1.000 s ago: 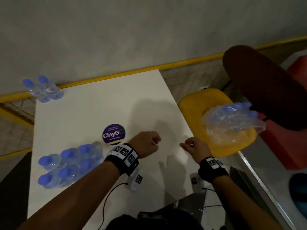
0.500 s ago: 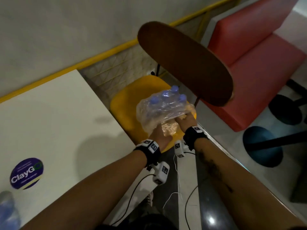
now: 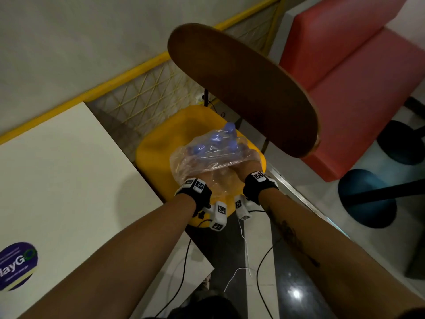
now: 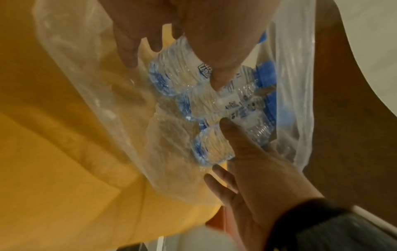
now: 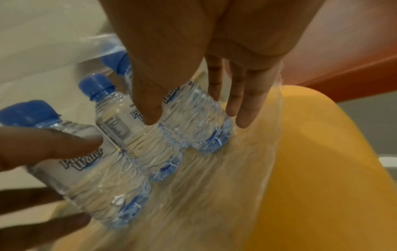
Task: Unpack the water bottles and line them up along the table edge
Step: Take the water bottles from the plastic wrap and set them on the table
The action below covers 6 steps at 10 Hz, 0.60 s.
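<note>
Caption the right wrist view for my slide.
Both hands, right hand and left hand, grip small blue-capped clear plastic water bottles over a yellow chair seat.

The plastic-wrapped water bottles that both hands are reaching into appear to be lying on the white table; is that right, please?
Not quite: the water bottles in their plastic wrap lie on the yellow chair seat, beside the white table, as the head view shows. The left hand and right hand are indeed both on them.
</note>
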Available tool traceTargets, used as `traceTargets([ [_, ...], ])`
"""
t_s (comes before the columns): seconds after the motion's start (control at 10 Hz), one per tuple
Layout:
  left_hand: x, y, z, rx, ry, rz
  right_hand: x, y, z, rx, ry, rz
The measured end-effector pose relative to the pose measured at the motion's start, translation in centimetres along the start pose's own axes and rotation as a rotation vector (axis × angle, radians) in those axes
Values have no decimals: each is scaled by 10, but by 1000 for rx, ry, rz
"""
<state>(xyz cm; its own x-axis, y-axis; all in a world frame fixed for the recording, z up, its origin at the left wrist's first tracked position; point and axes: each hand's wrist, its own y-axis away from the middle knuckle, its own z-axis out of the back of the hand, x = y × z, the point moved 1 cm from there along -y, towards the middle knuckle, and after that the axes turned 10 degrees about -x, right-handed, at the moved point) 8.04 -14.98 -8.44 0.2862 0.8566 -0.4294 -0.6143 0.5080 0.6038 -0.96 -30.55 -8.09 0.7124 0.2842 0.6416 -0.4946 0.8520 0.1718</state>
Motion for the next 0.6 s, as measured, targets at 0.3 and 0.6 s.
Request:
traceTargets([
  [0.3, 9, -16, -3, -176, -109, -197, 1, 29, 21, 264, 149, 37],
  [0.6, 22, 102, 23, -135, -13, -377, -14, 116, 53, 256, 279, 109],
])
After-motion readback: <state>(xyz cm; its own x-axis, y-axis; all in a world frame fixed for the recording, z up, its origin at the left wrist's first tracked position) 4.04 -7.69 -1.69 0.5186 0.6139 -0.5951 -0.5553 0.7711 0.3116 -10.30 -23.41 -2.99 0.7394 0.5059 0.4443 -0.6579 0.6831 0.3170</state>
